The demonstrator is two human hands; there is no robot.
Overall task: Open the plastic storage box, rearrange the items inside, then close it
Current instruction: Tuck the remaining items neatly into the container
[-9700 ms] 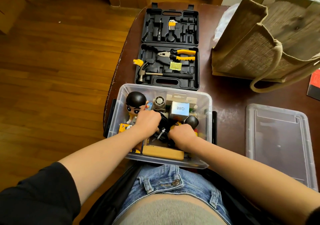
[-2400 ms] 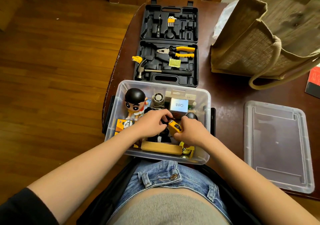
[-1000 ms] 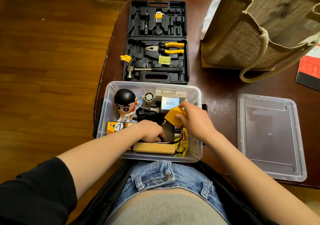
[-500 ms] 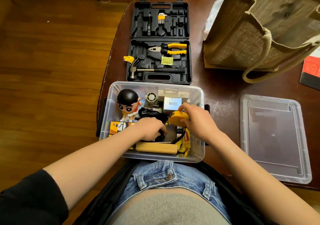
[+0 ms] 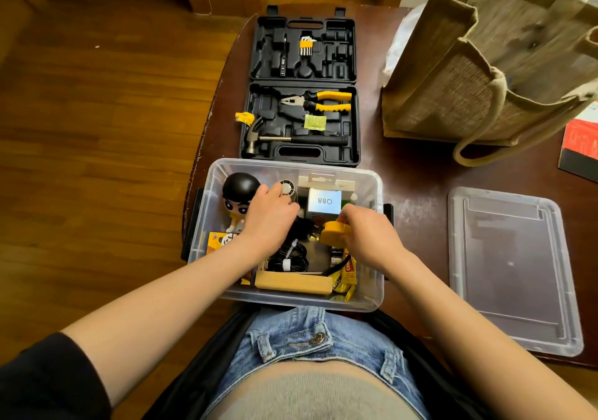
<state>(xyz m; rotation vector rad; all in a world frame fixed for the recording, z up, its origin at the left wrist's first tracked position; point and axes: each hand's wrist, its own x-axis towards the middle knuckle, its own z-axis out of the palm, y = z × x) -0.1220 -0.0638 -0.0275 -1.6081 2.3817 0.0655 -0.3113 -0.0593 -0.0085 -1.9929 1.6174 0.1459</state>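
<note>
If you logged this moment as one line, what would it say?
stage: rearranging | storage box: open | lid: on table, right | right hand: holding yellow tape measure | left hand: among items

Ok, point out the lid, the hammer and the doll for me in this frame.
lid [image 5: 511, 267], head view, on its flat clear middle panel.
hammer [image 5: 318, 140], head view, on the black handle.
doll [image 5: 240, 187], head view, on its black hair.

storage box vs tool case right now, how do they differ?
The plastic storage box is clear, with its lid detached and lying to its right; the tool case is black, hinged and folded open. Both hands, left hand and right hand, are in the box; none touches the case. Both sit open on the table.
</note>
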